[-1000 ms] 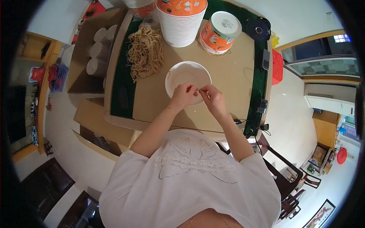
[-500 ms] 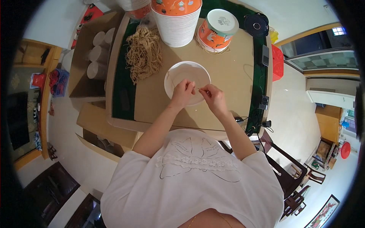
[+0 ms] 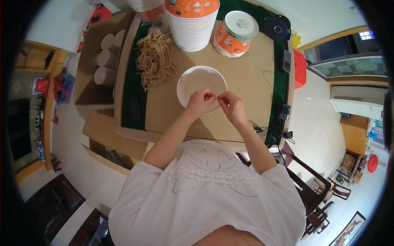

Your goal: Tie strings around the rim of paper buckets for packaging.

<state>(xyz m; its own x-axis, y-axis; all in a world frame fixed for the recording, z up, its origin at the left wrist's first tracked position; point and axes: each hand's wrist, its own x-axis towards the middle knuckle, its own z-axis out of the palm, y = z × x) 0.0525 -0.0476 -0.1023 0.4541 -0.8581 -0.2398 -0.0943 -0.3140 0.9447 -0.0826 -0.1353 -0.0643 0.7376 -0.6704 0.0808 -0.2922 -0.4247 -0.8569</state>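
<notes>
A person in a white shirt leans over a brown table (image 3: 246, 82) edged in dark green, with an open cardboard box (image 3: 92, 69) of paper rolls standing just off its left side. At the far edge rises a tall stack of white cups (image 3: 191, 30) with an orange top, and to its right a shorter orange stack (image 3: 234, 35) capped by a white lid. A loose heap of tan strings (image 3: 156, 59) lies on the left part of the table, well apart from the hands. A small black fan (image 3: 278, 28) sits at the far right corner. In the middle lies a white bowl-shaped lid (image 3: 197, 80), flat on the table, its near rim covered by both hands. The left hand (image 3: 200, 102) and right hand (image 3: 230, 104) meet over that near rim, almost touching, each with fingertips pressed together on a short length of thin string (image 3: 213, 96) that runs left to right between them. The string's long axis therefore lies across the person's body, level with the knuckles, and neither hand is clearly nearer to it: each pinches one end. The lid lies directly ahead of and partly beneath the hands, its open face up. Whether the string passes through the lid's rim is too small to tell.
</notes>
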